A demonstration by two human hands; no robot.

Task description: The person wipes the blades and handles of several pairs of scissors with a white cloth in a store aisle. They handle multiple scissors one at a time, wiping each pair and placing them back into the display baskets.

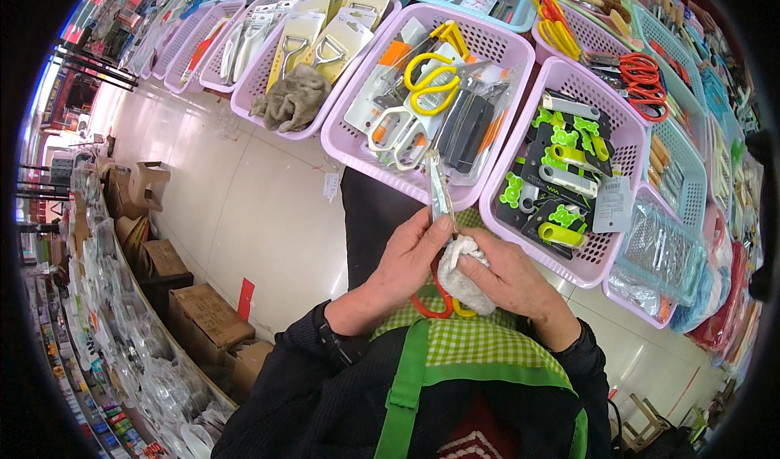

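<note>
In front of my green checked apron, my left hand (pixel 409 257) grips a pair of scissors (pixel 437 185), thumb on the blades, which point up and away. One scissor handle loop is red and part of the other looks yellow; both hang below my hands. My right hand (pixel 509 270) holds a bunched white cloth (pixel 464 279) against the scissors near their pivot, which is hidden. Beyond the blade tips is a lilac plastic basket (pixel 359 163) with yellow-handled scissors (pixel 434 84), white-handled scissors (pixel 399 136) and packaged tools.
To the right, another lilac basket (pixel 548 270) holds carded tools with green handles. A crumpled grey-brown cloth (pixel 294 99) lies on a basket of peelers (pixel 329 48) at the left. Cardboard boxes (pixel 207 316) stand on the tiled floor, lower left. Red-handled scissors (pixel 644 84) lie at the right.
</note>
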